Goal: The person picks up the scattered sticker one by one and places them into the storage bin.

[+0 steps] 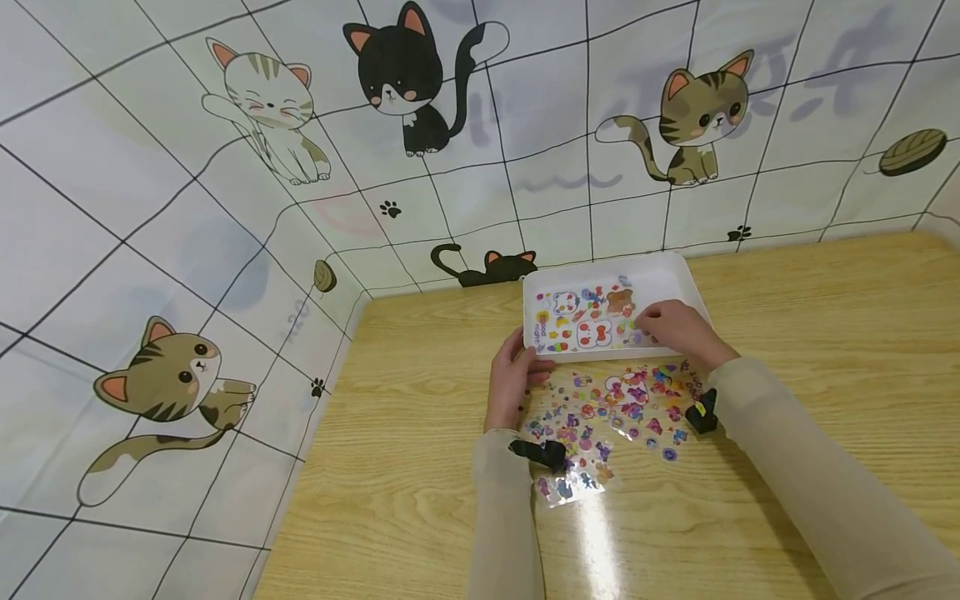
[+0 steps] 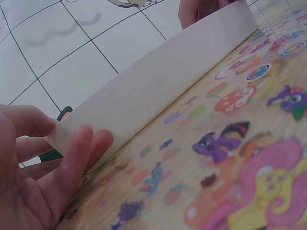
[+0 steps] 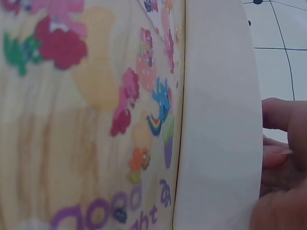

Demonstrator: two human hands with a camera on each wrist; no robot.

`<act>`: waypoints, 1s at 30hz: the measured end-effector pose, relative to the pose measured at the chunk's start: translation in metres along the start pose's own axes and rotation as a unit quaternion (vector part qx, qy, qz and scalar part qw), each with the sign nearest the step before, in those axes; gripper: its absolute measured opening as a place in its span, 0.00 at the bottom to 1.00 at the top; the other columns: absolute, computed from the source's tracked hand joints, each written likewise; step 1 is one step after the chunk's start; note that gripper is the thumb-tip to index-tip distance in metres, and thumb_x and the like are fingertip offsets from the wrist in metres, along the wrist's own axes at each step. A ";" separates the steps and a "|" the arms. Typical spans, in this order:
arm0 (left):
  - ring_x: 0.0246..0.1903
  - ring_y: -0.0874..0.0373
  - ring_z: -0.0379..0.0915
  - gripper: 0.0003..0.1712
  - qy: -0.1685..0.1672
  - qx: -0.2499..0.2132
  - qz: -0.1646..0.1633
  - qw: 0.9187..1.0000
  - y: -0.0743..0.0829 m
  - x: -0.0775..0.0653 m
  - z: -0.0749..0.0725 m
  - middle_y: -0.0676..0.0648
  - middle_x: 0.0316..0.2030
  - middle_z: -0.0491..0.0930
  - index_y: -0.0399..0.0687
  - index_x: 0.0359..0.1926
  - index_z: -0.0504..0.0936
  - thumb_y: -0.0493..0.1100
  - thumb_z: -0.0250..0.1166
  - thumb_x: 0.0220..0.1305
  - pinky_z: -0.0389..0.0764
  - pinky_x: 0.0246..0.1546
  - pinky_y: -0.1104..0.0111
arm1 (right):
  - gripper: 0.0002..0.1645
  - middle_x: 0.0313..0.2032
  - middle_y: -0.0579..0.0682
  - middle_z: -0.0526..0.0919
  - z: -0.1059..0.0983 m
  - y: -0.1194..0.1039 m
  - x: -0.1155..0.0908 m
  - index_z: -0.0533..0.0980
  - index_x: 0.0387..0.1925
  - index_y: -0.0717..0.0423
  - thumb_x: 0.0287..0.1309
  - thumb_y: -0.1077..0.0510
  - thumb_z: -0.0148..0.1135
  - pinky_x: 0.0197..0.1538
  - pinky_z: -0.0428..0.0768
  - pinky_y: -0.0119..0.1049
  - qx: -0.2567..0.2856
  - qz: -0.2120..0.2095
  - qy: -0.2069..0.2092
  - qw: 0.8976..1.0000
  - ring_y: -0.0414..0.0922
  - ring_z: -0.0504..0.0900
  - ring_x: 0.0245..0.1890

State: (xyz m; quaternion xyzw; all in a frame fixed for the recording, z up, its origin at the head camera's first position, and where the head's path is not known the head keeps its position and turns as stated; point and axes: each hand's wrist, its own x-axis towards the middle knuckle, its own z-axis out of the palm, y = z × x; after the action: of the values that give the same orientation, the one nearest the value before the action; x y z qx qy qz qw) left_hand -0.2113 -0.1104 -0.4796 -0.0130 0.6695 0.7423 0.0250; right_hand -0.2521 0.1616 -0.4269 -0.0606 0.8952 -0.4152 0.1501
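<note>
At the near side, the pale wood-grain tabletop [image 1: 390, 433] runs out of the frame, so its front edge is cut off. Beige sleeves [image 1: 817, 467] reach in across it, each wrist bearing a small black mount [image 1: 702, 412]. Between the forearms lie thin clear plastic sticker sheets [image 1: 637, 392] with many-coloured pony, fruit and animal designs, spread up to the tray's near edge. They seem to overlap; glare and transparency make their borders and number hard to tell.

Beyond them, toward the tabletop's far edge, stands a shallow white rectangular tray [image 1: 660, 271]. The left hand [image 1: 510, 379] grips its near-left corner, digits bent round the wall. The right hand [image 1: 678, 327] is inside near the right edge, fingers curled and tips close together over the right part of a clear sticker sheet with rabbit and bear faces [image 1: 577, 317], which lies across the tray's left and middle. Whether those fingers pinch the sheet, I cannot tell: the tray's wall hides the tips in the right wrist view.

The step in hand looks like positioning this sheet while the tray is steadied. The next move probably calls for light fingertips, since such film could cling or curl.

Behind rises a white grid-lined wall covering [image 1: 555, 150] printed with cats.
</note>
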 end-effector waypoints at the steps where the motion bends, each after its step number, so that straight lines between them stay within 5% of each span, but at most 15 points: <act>1: 0.38 0.47 0.77 0.26 0.000 0.001 -0.001 1.000 0.000 0.000 0.000 0.44 0.54 0.70 0.57 0.64 0.61 0.45 0.51 0.65 0.79 0.38 0.57 | 0.24 0.40 0.58 0.76 0.000 0.000 0.000 0.71 0.49 0.65 0.62 0.50 0.44 0.39 0.73 0.38 0.000 0.001 0.000 1.000 0.49 0.73 0.37; 13: 0.36 0.49 0.78 0.25 0.007 -0.001 0.003 1.000 -0.001 0.001 0.001 0.44 0.53 0.71 0.56 0.64 0.62 0.44 0.50 0.66 0.80 0.34 0.61 | 0.23 0.37 0.57 0.77 -0.001 0.000 -0.001 0.74 0.44 0.64 0.62 0.49 0.44 0.35 0.70 0.40 -0.023 -0.008 0.035 0.999 0.50 0.72 0.35; 30: 0.36 0.49 0.78 0.24 0.011 -0.002 -0.001 1.000 -0.002 0.002 0.002 0.45 0.53 0.71 0.55 0.63 0.62 0.42 0.49 0.66 0.80 0.34 0.61 | 0.24 0.41 0.58 0.77 0.002 0.001 -0.001 0.72 0.50 0.63 0.63 0.48 0.46 0.37 0.70 0.40 -0.025 -0.012 0.042 0.999 0.50 0.72 0.37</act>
State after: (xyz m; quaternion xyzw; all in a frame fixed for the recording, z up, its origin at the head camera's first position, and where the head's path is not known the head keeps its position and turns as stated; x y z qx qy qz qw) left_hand -0.2129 -0.1086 -0.4810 -0.0218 0.6681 0.7435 0.0186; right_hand -0.2508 0.1610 -0.4289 -0.0578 0.9099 -0.3969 0.1060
